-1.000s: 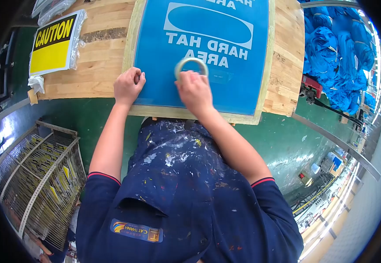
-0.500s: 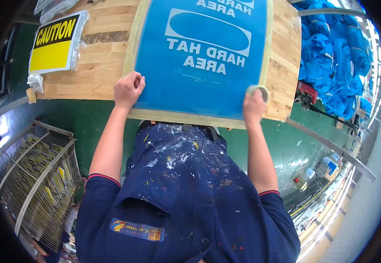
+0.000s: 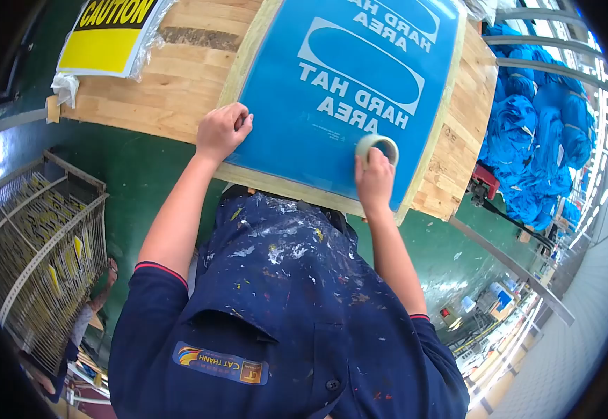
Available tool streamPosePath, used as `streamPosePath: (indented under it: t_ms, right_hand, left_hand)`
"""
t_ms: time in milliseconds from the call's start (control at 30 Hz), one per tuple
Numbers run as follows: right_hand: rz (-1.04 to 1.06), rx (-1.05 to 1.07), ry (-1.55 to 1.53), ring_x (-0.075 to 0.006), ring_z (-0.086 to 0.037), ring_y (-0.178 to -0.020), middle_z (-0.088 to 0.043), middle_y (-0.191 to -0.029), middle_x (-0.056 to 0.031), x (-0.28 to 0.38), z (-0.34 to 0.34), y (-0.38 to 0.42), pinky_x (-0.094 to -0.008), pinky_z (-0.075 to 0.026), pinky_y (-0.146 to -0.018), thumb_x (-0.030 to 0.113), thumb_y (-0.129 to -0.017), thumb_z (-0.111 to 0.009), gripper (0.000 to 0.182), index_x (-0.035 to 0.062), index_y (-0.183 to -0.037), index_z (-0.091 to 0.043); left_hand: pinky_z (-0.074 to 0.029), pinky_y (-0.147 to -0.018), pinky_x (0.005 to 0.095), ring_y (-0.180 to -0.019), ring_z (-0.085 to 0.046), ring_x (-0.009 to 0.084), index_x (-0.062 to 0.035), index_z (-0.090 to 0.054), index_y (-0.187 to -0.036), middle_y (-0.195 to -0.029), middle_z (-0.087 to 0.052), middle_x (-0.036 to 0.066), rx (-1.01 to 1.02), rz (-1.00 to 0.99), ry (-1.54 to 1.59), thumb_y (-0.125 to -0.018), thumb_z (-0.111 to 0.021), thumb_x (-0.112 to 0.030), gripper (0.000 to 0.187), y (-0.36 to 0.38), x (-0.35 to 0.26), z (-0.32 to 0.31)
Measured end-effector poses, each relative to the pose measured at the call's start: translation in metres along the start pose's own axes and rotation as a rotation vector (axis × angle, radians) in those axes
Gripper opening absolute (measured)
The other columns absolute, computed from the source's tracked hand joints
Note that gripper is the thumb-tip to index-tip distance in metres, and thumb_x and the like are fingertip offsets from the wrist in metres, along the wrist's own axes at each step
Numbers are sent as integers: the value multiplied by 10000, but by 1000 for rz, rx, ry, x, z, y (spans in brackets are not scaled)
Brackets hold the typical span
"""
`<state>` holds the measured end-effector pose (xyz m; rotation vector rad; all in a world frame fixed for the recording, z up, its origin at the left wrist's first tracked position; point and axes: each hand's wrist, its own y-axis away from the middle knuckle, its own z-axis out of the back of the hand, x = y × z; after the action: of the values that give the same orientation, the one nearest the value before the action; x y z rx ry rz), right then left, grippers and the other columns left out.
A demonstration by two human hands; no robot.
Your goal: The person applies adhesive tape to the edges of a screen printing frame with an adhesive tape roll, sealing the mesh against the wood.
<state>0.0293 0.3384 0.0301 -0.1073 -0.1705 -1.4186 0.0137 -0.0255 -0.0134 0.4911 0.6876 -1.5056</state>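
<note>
A blue printing screen point(image 3: 276, 133) in a pale wooden frame point(image 3: 304, 183) lies on the wooden table, with mirrored "HARD HAT AREA" lettering on it. On its lower right part, my right hand point(image 3: 375, 183) is closed on a roll of pale tape point(image 3: 381, 148), held tilted on its edge. My left hand point(image 3: 224, 131) is a closed fist over the frame's lower left side. Whatever may be pinched in its fingers is hidden.
Plastic-wrapped yellow and black CAUTION signs point(image 3: 105, 38) lie on the wooden table point(image 3: 143, 98) at left. A metal drying rack point(image 3: 45, 258) stands lower left, with another person's arm point(image 3: 101, 297) beside it. Blue bundles point(image 3: 527, 133) are piled at right.
My right hand has moved with the tape roll from the screen's right edge inward, to the left. My left hand remains a fist near the left frame edge. The view has tilted.
</note>
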Motion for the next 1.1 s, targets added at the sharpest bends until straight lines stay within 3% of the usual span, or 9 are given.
streamPosePath:
  t_ms: [333, 433, 500, 667, 767, 833, 1000, 1100]
  right_hand:
    - [25, 13, 62, -326, -656, -971, -691, -1000, -114, -3, 4, -6, -482, -464, -825, 216, -958, -709, 209, 68, -1042, -588]
    - [-7, -4, 33, -324, -659, -965, -692, -991, -112, 23, -11, -13, -474, -469, -830, 223, -941, -726, 224, 68, -1035, -594]
    - [107, 18, 21, -322, -661, -960, -693, -979, -112, 49, -11, -17, -476, -473, -837, 223, -936, -732, 227, 66, -1038, -602]
    - [16, -17, 43, -337, -663, -957, -700, -989, -119, -3, -2, -5, -490, -479, -842, 217, -932, -727, 220, 72, -1056, -619]
    - [-4, -20, 31, -343, -659, -950, -690, -978, -123, 26, -9, -16, -496, -477, -839, 215, -931, -724, 212, 72, -1039, -611]
    - [131, -47, 23, -345, -649, -922, -658, -921, -119, 50, -14, -23, -503, -474, -819, 217, -934, -721, 205, 79, -982, -578]
    - [-5, 17, 79, -323, -666, -974, -714, -1045, -110, 10, 4, -10, -493, -476, -824, 221, -934, -727, 204, 88, -1042, -615]
    - [27, -5, 137, -314, -664, -968, -705, -1017, -93, 17, -3, -14, -484, -476, -828, 220, -932, -726, 198, 91, -1022, -604]
  left_hand:
    - [-495, -587, 405, -617, -633, 259, -128, -622, -859, -661, -614, 40, 7, -18, -9, -926, -741, -205, 158, -1, 4, -1]
    - [-492, -591, 407, -614, -626, 258, -128, -615, -852, -655, -602, 38, 8, -17, -13, -927, -736, -202, 161, -1, 3, -1]
    - [-487, -598, 409, -610, -617, 253, -128, -600, -839, -649, -584, 34, -10, -19, -18, -930, -724, -193, 167, -1, 2, -1]
    - [-489, -601, 410, -607, -617, 258, -128, -602, -835, -644, -585, 34, 10, 4, 13, -930, -728, -194, 171, -3, 2, 1]
    - [-491, -600, 413, -609, -620, 262, -128, -603, -827, -644, -586, 36, -14, -4, 3, -926, -732, -196, 176, -1, -1, 1]
    - [-491, -595, 414, -608, -623, 262, -129, -611, -836, -648, -596, 36, -26, -17, 4, -925, -736, -201, 170, -6, 0, 1]
    - [-488, -588, 417, -607, -627, 261, -131, -622, -859, -655, -610, 35, 6, -27, 12, -926, -739, -205, 154, -1, 3, 3]
    - [-489, -589, 418, -608, -626, 260, -131, -618, -861, -652, -605, 35, 12, -7, -3, -925, -738, -204, 155, 0, 5, -1]
